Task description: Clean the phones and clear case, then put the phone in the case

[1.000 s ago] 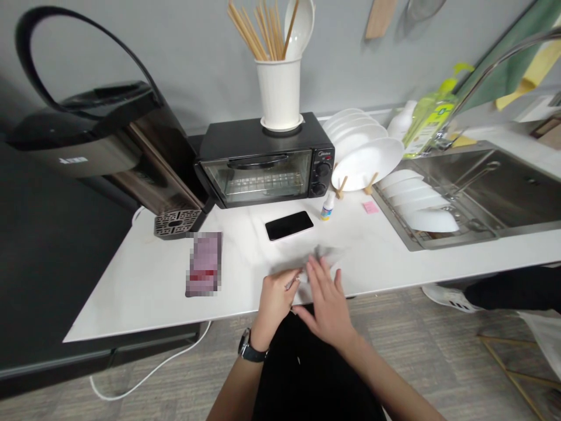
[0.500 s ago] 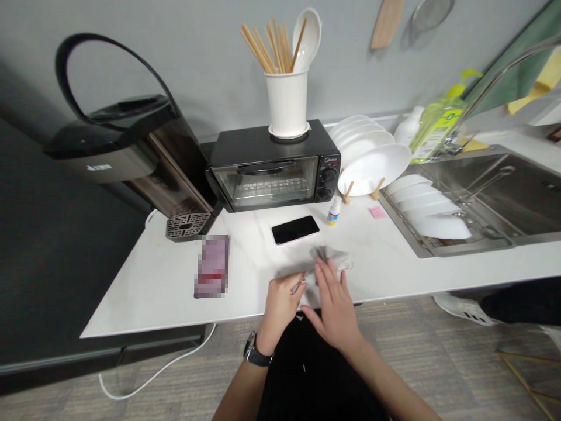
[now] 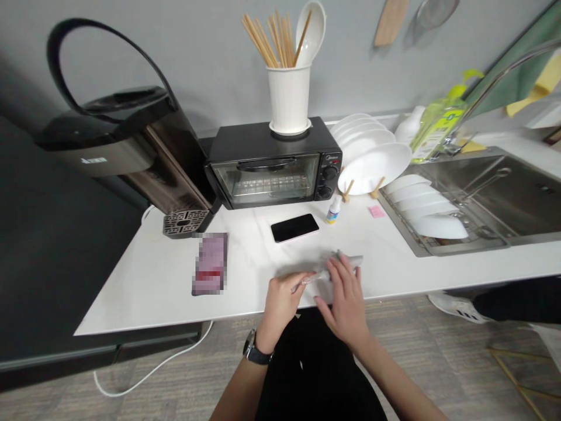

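A thin, crumpled grey plastic bag (image 3: pixel 323 275) lies at the counter's front edge, stretched between my two hands. My left hand (image 3: pixel 284 297) is closed, pinching the bag's left end between thumb and fingers. My right hand (image 3: pixel 344 292) rests over the bag's right part, fingers stretched out and thumb apart; its fingertips hide some of the bag. Just beyond the hands lies a black-screened phone (image 3: pixel 295 227). A small white bottle (image 3: pixel 333 210) with a blue and yellow label stands right of the phone.
A toaster oven (image 3: pixel 272 169) carries a white cup (image 3: pixel 289 99) of chopsticks. Left are a drink dispenser (image 3: pixel 131 152) and a purple pouch-like item (image 3: pixel 211 263), partly pixelated. Right are racked plates (image 3: pixel 372 166), a pink note (image 3: pixel 376 211) and a sink (image 3: pixel 517 199). Someone's shoe (image 3: pixel 458 307) shows below.
My right hand has slid a little to the right along the bag, which now looks narrower and more folded. My left hand keeps its pinch in nearly the same place.
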Demonstrator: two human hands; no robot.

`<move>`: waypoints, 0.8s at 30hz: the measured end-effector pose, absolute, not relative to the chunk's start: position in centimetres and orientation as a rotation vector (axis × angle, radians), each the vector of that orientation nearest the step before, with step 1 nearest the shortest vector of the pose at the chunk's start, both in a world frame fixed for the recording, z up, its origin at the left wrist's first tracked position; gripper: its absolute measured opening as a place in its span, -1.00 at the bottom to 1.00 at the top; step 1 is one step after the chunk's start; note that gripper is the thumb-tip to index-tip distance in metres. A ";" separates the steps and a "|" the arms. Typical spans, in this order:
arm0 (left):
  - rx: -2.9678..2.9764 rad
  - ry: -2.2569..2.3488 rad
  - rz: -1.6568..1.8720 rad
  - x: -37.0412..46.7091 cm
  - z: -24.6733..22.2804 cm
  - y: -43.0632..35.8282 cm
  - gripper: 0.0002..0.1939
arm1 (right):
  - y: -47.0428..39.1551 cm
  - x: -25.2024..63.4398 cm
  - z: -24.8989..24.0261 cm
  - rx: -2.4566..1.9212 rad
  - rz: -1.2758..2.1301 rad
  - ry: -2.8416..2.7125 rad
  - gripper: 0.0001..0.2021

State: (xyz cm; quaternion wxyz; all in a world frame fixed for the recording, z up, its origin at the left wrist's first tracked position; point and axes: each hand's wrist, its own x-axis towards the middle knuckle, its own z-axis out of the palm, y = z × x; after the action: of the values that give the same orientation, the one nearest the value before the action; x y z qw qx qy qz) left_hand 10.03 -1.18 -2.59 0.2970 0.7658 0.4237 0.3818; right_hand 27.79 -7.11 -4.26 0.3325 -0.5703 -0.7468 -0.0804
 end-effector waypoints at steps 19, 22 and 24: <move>2.106 1.236 1.008 9.6 -3.0 -1.0 -0.68 | -6.7 24.6 -4.4 -1.357 -0.214 -2.069 -0.35; 2.091 1.212 1.010 9.7 -2.9 -1.0 -0.72 | -6.3 26.5 -4.2 -1.379 -0.246 -2.081 -0.37; 2.050 1.143 1.036 9.8 -2.5 -1.1 -0.78 | -5.8 28.9 -4.2 -1.487 -0.270 -1.999 -0.35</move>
State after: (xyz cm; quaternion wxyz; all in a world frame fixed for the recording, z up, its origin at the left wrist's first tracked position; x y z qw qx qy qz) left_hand 9.83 -1.09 -2.53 0.2839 0.7662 0.4272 0.3871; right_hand 28.88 -5.76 -4.17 0.3124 -0.5636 -0.7579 -0.1022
